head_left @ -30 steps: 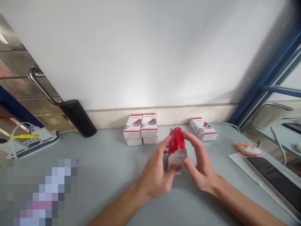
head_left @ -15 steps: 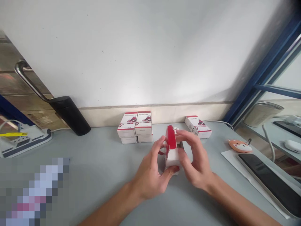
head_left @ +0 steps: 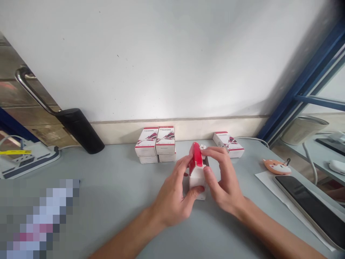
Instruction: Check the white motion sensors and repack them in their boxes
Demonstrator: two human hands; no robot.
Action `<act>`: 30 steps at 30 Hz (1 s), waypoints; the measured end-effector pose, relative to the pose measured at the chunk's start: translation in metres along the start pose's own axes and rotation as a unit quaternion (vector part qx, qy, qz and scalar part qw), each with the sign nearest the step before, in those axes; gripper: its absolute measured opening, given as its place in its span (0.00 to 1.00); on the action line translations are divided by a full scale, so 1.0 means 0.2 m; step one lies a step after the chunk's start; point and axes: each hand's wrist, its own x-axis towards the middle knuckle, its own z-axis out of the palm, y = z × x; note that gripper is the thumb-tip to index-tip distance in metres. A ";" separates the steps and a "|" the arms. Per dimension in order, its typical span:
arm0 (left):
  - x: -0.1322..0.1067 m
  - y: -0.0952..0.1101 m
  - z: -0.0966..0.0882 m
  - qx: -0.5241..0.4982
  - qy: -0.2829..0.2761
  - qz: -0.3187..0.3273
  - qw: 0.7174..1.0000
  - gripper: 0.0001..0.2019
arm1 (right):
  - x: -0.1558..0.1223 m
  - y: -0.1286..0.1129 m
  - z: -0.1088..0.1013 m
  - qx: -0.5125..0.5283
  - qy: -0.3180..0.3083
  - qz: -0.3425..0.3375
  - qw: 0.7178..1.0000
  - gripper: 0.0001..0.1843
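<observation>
A small white carton [head_left: 197, 177] with a red end flap [head_left: 196, 157] stands on the grey table [head_left: 113, 187], held between both hands. My left hand [head_left: 175, 196] grips its left side, thumb under the front and fingers up by the flap. My right hand [head_left: 222, 181] wraps its right side, fingertips at the raised flap and thumb on the white face. The flap stands almost upright.
A stack of like red-and-white cartons [head_left: 156, 144] stands at the wall behind, a single one [head_left: 228, 143] to the right. A phone [head_left: 309, 205] on paper and an orange animal-shaped charm [head_left: 277, 166] lie at right. A black cylinder [head_left: 81, 130] leans at left.
The red flap has swung from spread open to nearly upright and edge-on. My right fingers have closed in over the top of the carton.
</observation>
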 end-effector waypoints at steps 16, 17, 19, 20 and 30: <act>0.01 0.04 -0.02 -0.066 0.075 0.049 0.994 0.31 | 0.02 -0.01 -0.03 0.034 -0.004 -0.148 0.988 0.19; 0.00 0.03 -0.02 -0.075 0.074 0.042 0.994 0.31 | 0.02 -0.02 -0.03 0.030 0.005 -0.152 0.988 0.20; 0.00 0.04 -0.02 -0.105 0.071 0.013 0.992 0.28 | 0.02 -0.03 -0.03 0.029 0.013 -0.162 0.986 0.23; 0.00 0.05 -0.02 -0.125 0.070 -0.011 0.990 0.27 | 0.02 -0.04 -0.02 0.032 0.009 -0.168 0.985 0.25; 0.06 0.15 -0.11 -0.313 0.038 -0.166 0.935 0.26 | 0.00 -0.09 0.00 -0.033 -0.106 -0.207 0.972 0.39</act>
